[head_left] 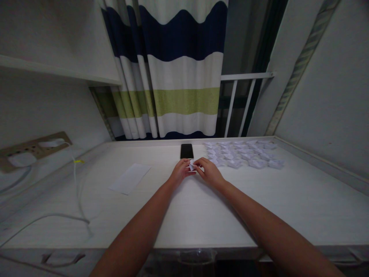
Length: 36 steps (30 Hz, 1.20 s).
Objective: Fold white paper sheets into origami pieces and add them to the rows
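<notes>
Small paper (191, 166) — partly behind fingers (201, 161)

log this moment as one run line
left hand: holds small white paper; right hand: fingers same paper; right side: folded papers in rows; left side: flat white sheet; beyond hands: black phone

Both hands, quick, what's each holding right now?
Left hand: closed on a small folded white paper.
Right hand: closed, pinching that same paper.

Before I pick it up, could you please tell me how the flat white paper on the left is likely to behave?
The white paper looks thin, so it would probably be light and bend if lifted by one corner. Lying flat on the smooth-looking desk, it would likely slide when pushed.
</notes>
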Tool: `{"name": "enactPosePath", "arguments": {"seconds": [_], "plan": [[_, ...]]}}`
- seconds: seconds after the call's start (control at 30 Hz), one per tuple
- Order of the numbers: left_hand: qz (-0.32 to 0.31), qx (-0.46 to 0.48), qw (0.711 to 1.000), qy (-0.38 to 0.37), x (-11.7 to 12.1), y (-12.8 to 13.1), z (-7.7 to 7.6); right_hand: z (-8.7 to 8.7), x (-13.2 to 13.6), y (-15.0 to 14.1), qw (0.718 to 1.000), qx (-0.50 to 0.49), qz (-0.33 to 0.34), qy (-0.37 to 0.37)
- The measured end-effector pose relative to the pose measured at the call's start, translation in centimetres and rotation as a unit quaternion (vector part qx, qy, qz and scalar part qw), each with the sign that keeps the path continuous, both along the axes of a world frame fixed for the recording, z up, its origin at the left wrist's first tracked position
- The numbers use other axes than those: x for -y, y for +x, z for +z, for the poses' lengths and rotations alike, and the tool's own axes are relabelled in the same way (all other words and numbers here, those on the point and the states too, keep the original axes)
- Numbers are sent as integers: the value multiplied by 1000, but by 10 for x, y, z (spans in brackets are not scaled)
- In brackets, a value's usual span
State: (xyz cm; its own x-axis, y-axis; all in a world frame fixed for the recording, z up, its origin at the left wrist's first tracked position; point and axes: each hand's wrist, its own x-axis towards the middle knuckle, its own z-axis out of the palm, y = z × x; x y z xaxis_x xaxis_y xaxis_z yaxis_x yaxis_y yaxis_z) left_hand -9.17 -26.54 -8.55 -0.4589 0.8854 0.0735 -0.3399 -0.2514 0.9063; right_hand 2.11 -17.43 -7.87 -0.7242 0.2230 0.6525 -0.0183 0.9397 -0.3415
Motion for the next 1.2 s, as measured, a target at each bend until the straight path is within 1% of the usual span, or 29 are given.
{"name": "enactPosePath", "arguments": {"seconds": [0.2,0.47,0.57,0.7,0.97,1.2], "plan": [[12,-16,1000,1,-1,-1,-1,-1,-1,-1,1000,7,7,-20],[26,-94,994,-41,-2,-3,-3,-3,-5,-3,996,-7,40,-77],[24,-109,993,-47,-2,-3,-4,-4,-7,-4,994,-10,45,-102],[6,-113,992,-47,-1,-2,-3,-5,-10,-6,992,-8,46,-117],[-10,-104,994,-40,-3,-5,-5,-4,-12,-6,988,0,49,-146],[-6,-92,995,-44,-4,-5,-6,-7,-14,-8,985,7,44,-166]]}}
